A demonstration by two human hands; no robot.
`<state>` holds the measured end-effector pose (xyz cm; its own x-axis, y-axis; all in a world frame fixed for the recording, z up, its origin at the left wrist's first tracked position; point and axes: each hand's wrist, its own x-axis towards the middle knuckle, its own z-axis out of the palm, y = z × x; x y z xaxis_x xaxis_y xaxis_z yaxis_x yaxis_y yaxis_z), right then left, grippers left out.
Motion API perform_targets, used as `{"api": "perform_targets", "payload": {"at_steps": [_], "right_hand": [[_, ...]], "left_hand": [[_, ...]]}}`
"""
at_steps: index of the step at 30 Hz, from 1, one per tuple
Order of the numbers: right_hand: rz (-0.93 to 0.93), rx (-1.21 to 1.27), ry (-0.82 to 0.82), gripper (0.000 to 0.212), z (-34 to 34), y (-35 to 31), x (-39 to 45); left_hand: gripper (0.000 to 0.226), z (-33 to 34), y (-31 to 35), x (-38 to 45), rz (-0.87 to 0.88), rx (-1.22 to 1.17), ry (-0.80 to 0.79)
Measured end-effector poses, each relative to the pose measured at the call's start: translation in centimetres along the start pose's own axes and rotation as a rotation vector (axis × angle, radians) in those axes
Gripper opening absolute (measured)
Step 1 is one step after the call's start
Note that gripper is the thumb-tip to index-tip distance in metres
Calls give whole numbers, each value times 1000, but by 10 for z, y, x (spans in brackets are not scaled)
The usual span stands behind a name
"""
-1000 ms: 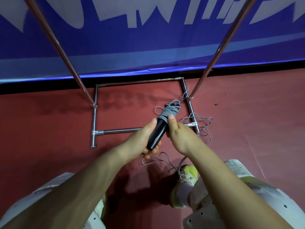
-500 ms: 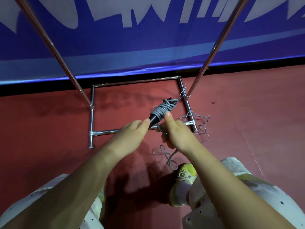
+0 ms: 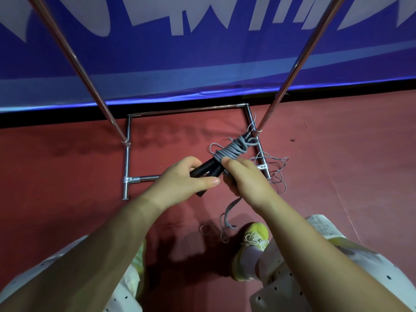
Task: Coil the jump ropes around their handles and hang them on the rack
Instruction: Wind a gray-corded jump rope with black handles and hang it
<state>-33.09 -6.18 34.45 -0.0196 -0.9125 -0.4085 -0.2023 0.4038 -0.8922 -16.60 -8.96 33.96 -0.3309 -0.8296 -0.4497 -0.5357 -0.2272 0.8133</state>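
Two black jump-rope handles [image 3: 206, 169] lie together, pointing up to the right, with grey rope [image 3: 231, 149] coiled round their far half. My left hand [image 3: 182, 181] grips the near ends of the handles. My right hand [image 3: 244, 176] holds the rope just below the coil, thumb against the windings. A loose grey tail [image 3: 228, 213] hangs from under my right hand down to the floor. More loose grey rope [image 3: 278, 174] lies on the floor by the rack's right foot. The metal rack [image 3: 127, 161] stands in front of me.
The rack's two slanted poles [image 3: 74, 61] rise to either side above the hands. A blue banner wall [image 3: 202, 64] closes off the back. The floor [image 3: 67, 176] is red. My yellow shoe [image 3: 252, 246] stands just below the hanging rope tail.
The handles have tilted flatter and both ends show now. My left hand shifted round the near ends, and my right hand drew the rope in, shortening the tail on the floor.
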Motion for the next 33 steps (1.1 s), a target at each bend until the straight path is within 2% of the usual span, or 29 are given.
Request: {"api": "perform_targets", "payload": {"at_steps": [4, 7, 9, 11, 12, 16, 22, 26, 29, 31, 33], "right_hand": [[-90, 161, -39, 20, 0, -6, -6], [-133, 225, -59, 36, 0, -3, -4], [-118, 276, -52, 36, 0, -3, -3], [-136, 262, -67, 21, 0, -6, -3], [-153, 213, -78, 19, -1, -6, -4], [-130, 13, -92, 33, -3, -1, -4], [-21, -185, -173, 46, -7, -1, 1], [88, -220, -98, 56, -2, 4, 2], [110, -289, -43, 60, -3, 7, 2], [123, -227, -25, 58, -3, 6, 2], [178, -64, -49, 55, -1, 4, 1]], "left_hand": [[42, 2, 5, -5, -68, -274, -240], [65, 1, 13, -11, -273, -576, -544], [69, -2, 17, -13, -350, -766, -646], [60, -5, 21, -13, -373, -767, -622], [57, -6, 23, -13, -373, -739, -595], [61, -7, 20, -10, -323, -562, -443], [62, -2, 15, -7, -301, -452, -277], [61, 6, 9, -2, -257, -310, -106], [59, 7, 8, 0, -206, -249, -35], [56, 6, 6, 2, -172, -207, -20], [57, 4, 2, 5, -130, -114, 2]]}}
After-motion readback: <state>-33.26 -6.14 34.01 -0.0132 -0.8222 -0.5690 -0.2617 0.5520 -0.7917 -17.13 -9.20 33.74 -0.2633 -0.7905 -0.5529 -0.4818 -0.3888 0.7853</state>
